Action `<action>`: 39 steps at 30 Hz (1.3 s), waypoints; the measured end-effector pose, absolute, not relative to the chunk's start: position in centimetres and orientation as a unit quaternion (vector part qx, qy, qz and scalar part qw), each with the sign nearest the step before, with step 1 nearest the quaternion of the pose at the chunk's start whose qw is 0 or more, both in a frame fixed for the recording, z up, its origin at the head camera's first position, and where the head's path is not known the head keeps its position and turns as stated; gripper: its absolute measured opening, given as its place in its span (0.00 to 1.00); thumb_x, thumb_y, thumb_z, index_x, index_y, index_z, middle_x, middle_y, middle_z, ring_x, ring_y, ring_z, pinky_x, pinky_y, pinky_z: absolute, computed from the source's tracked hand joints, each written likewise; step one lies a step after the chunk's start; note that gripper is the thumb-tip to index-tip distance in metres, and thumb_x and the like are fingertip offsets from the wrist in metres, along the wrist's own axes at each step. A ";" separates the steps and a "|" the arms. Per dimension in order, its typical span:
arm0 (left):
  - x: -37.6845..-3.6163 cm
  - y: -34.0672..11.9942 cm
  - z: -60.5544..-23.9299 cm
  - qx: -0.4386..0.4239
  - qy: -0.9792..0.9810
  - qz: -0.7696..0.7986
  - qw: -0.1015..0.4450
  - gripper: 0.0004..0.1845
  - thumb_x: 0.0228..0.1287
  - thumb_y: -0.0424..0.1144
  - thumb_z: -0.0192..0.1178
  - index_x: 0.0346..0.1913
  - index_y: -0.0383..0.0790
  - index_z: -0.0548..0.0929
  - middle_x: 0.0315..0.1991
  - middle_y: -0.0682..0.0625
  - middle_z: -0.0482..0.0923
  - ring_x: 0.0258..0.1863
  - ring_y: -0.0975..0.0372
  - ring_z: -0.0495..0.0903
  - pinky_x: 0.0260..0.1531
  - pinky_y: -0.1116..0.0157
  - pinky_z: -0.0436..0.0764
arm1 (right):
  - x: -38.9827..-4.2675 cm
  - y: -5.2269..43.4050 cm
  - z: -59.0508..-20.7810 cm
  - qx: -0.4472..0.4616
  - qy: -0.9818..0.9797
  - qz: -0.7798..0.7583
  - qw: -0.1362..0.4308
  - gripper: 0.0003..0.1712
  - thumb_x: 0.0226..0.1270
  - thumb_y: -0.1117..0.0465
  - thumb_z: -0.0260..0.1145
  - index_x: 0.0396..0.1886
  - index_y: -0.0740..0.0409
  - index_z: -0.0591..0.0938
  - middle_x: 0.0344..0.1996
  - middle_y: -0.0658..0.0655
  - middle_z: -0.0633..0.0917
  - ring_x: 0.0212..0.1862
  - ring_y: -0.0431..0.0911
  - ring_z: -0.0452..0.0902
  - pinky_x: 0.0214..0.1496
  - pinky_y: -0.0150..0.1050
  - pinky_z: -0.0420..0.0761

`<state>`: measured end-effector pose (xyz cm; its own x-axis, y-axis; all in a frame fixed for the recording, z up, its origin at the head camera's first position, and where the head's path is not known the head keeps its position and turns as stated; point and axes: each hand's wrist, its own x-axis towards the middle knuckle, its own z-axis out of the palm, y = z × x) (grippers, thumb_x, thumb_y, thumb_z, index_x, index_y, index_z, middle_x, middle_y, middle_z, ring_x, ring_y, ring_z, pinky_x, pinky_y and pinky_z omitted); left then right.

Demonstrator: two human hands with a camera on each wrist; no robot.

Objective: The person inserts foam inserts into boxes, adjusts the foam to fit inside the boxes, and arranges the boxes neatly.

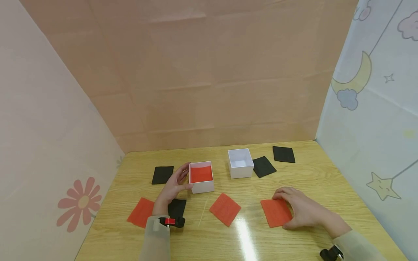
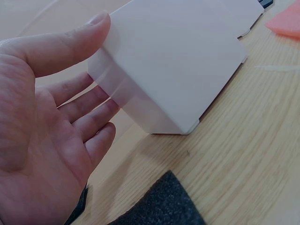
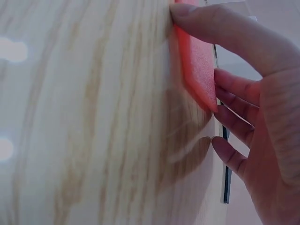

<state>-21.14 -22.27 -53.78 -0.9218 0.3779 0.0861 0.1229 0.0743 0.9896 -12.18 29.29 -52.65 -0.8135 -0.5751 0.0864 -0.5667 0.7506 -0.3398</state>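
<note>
Head view: red foam square [image 1: 274, 214] left of nearer right hand [image 1: 305, 208], wide-curled round edges; left hand [image 1: 173, 186] holds white square cardboard box [image 1: 203, 187]

You worked under bright light that threw a white streak of glare [image 1: 245, 239] on the table [image 1: 202, 237] and soft-edged shadows beside your right hand [image 3: 276, 124], while the left wrist view looked dimmer.

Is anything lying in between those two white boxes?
Nothing: the head view shows just a narrow strip of bare wooden table between the box held by the left hand and the empty box.
</note>
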 end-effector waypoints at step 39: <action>-21.1 -22.3 -54.0 0.173 0.726 0.659 0.088 0.49 0.66 0.29 0.74 0.85 0.37 0.57 0.84 0.41 0.57 0.83 0.45 0.57 0.80 0.51 0.55 | -13.5 26.4 -51.1 -0.242 0.944 -0.224 -0.008 0.52 0.44 0.46 0.88 0.72 0.42 0.77 0.70 0.48 0.75 0.65 0.48 0.72 0.54 0.51 0.84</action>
